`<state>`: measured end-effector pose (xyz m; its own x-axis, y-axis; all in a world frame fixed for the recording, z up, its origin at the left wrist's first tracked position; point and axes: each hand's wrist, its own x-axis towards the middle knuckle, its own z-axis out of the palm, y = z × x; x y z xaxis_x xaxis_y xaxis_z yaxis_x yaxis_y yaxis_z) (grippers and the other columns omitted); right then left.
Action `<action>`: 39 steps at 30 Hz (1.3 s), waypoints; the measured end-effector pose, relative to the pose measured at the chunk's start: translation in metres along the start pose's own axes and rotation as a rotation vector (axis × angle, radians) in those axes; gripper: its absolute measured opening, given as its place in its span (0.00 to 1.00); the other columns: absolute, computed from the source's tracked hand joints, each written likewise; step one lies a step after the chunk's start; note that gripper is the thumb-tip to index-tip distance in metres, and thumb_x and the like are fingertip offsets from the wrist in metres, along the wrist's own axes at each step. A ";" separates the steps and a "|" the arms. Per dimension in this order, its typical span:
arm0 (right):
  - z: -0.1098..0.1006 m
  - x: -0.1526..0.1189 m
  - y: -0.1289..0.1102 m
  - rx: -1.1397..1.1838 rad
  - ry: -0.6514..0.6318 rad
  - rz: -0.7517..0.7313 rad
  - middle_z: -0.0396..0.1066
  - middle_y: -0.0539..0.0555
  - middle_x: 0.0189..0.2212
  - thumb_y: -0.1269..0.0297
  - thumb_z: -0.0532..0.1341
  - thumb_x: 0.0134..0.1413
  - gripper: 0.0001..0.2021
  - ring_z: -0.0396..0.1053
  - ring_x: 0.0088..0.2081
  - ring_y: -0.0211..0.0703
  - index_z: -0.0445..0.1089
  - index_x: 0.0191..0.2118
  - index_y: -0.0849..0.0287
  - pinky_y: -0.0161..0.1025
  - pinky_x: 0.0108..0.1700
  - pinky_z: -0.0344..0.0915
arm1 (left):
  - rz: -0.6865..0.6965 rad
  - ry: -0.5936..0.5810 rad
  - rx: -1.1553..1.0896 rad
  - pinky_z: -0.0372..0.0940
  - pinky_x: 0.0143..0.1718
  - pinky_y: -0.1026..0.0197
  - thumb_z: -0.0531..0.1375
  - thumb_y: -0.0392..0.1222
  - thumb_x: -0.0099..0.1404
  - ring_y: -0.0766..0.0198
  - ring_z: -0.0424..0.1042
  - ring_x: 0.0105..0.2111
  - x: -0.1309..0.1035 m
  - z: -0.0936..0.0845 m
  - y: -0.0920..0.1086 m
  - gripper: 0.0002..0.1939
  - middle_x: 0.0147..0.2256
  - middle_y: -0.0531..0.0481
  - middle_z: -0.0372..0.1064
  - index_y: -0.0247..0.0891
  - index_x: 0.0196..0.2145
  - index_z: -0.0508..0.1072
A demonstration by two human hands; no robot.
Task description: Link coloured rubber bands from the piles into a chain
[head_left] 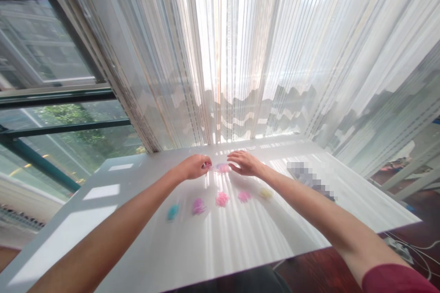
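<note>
My left hand is closed at the far part of the white table, its fingertips pinched on a few small pinkish pieces. Just right of it lies a mixed pink and lilac pile of tiny pieces, too small to name. My right hand hovers at that pile's right side, fingers apart and holding nothing that shows. Nearer to me, separate little piles form a row: teal, purple, bright pink, lighter pink and pale yellow.
A blurred-out flat object rests on the table, right of my right forearm. Sheer striped curtains hang along the table's far edge. A window stands at the left. White cables lie on the floor at the lower right.
</note>
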<state>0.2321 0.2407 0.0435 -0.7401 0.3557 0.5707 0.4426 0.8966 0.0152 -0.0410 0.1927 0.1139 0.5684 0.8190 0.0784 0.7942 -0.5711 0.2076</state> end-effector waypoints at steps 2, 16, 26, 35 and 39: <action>-0.017 -0.012 -0.007 0.010 0.028 0.026 0.80 0.64 0.43 0.67 0.58 0.67 0.09 0.77 0.45 0.54 0.76 0.44 0.60 0.51 0.48 0.73 | 0.026 -0.008 0.000 0.69 0.37 0.62 0.57 0.37 0.64 0.59 0.78 0.33 -0.002 0.003 0.014 0.11 0.33 0.48 0.80 0.39 0.39 0.80; -0.021 -0.090 -0.154 0.189 0.265 0.306 0.77 0.57 0.35 0.73 0.58 0.65 0.09 0.76 0.37 0.48 0.74 0.44 0.56 0.45 0.38 0.75 | 0.087 -0.100 0.035 0.67 0.30 0.61 0.60 0.35 0.63 0.56 0.78 0.31 -0.092 0.060 0.117 0.04 0.34 0.46 0.78 0.41 0.35 0.74; -0.023 -0.087 -0.191 0.434 0.180 0.501 0.77 0.56 0.39 0.69 0.60 0.64 0.08 0.76 0.41 0.48 0.75 0.45 0.54 0.45 0.44 0.75 | -0.059 0.095 -0.232 0.71 0.38 0.59 0.60 0.43 0.69 0.56 0.79 0.37 -0.122 0.095 0.116 0.09 0.41 0.48 0.79 0.43 0.46 0.75; -0.015 -0.094 -0.196 0.492 0.147 0.525 0.75 0.59 0.43 0.67 0.64 0.62 0.12 0.75 0.44 0.52 0.74 0.51 0.53 0.50 0.46 0.76 | -0.151 0.322 -0.454 0.74 0.41 0.57 0.62 0.46 0.70 0.58 0.77 0.36 -0.147 0.116 0.115 0.12 0.41 0.47 0.77 0.44 0.50 0.74; -0.018 -0.091 -0.197 0.494 0.111 0.508 0.77 0.57 0.41 0.67 0.66 0.61 0.10 0.74 0.43 0.52 0.74 0.49 0.52 0.51 0.45 0.75 | -0.130 0.387 -0.526 0.75 0.41 0.57 0.62 0.44 0.70 0.60 0.77 0.35 -0.151 0.122 0.113 0.11 0.42 0.48 0.76 0.45 0.50 0.73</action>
<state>0.2215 0.0270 0.0035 -0.4363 0.7552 0.4891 0.4186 0.6516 -0.6326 -0.0109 -0.0027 0.0070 0.2794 0.8962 0.3445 0.5847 -0.4434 0.6793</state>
